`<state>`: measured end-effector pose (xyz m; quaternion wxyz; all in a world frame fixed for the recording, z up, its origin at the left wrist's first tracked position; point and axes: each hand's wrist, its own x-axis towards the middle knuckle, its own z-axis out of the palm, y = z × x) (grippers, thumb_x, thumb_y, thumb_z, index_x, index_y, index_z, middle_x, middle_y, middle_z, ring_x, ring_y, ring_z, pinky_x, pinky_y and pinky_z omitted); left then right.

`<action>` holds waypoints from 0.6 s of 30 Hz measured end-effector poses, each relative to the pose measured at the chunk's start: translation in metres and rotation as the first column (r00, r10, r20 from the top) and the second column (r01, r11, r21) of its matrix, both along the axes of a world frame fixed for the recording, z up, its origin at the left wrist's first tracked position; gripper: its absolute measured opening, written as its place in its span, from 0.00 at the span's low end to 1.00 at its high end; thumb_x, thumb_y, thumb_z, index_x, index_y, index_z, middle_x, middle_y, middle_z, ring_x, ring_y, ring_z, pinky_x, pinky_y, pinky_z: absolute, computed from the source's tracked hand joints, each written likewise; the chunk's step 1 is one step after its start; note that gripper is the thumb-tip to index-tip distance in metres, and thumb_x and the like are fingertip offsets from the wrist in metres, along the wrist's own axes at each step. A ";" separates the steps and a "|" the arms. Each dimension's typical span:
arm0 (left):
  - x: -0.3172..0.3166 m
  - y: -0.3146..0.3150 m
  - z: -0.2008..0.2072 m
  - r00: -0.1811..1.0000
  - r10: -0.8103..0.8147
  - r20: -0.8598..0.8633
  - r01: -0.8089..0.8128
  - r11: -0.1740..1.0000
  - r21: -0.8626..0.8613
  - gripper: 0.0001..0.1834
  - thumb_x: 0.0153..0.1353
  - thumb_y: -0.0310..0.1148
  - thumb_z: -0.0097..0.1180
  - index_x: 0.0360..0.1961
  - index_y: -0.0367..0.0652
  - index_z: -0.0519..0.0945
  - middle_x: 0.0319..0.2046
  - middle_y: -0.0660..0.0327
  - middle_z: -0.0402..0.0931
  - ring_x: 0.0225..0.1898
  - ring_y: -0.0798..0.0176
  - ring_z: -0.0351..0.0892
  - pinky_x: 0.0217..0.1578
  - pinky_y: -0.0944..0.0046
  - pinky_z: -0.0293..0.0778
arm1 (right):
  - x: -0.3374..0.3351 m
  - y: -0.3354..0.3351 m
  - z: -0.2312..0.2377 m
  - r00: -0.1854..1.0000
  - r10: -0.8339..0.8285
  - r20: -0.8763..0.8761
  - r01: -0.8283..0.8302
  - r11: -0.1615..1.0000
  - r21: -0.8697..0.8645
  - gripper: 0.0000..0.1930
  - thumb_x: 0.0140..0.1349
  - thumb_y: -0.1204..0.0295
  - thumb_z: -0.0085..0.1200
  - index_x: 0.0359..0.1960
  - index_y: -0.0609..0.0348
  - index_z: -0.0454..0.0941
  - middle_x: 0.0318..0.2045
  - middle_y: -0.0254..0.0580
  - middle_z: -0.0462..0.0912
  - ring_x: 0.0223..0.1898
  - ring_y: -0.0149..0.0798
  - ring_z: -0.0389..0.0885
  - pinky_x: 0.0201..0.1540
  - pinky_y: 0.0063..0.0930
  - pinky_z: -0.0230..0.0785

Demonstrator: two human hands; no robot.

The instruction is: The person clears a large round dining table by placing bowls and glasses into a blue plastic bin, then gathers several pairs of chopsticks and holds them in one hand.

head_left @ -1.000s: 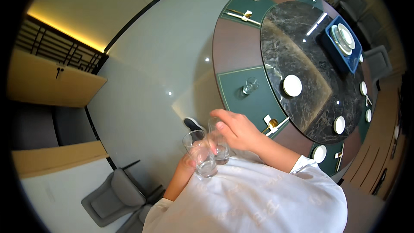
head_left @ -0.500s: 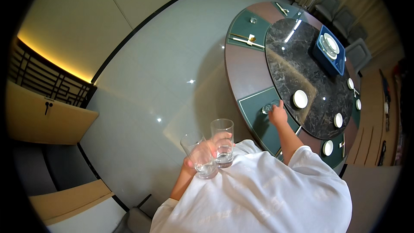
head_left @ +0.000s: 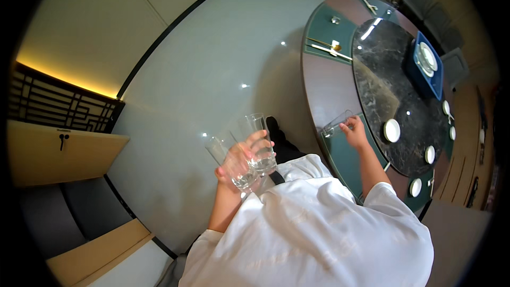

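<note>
My left hand (head_left: 237, 154) is closed around two clear tall drinking glasses in front of my white shirt. One glass (head_left: 245, 179) leans outward on the left; the other glass (head_left: 264, 162) sits just to its right, with fingers wrapped round it. Out to the right, my right hand (head_left: 356, 130) grips a third drinking glass (head_left: 333, 126), tilted over the round table's (head_left: 326, 90) edge by a green placemat (head_left: 340, 154). Whether this glass touches the surface I cannot tell. A small white bowl (head_left: 392, 131) stands to the right of that hand.
A dark marble turntable (head_left: 377, 79) carries a blue bin (head_left: 433, 82) with white plates. Chopsticks (head_left: 329, 51) on a rest and a small glass item (head_left: 335, 20) lie at the farther setting. More white bowls (head_left: 430, 154) sit at right. A wooden cabinet (head_left: 90, 157) stands left.
My right hand has lifted the glass from over the placemat and tilted it near the table's edge. My left hand with its two glasses has moved up and left; the view has shifted.
</note>
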<state>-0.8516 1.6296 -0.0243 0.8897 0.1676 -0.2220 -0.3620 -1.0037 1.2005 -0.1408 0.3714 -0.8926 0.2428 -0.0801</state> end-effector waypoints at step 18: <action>0.262 -0.156 0.006 0.993 -0.031 0.110 0.000 0.963 0.268 0.42 0.46 0.69 0.72 0.45 0.41 0.81 0.73 0.39 0.55 0.70 0.35 0.65 0.65 0.38 0.70 | 0.318 0.026 0.243 0.394 0.709 0.585 -0.907 0.199 0.370 0.16 0.58 0.68 0.72 0.29 0.59 0.74 0.53 0.46 0.79 0.47 0.51 0.80 0.48 0.40 0.73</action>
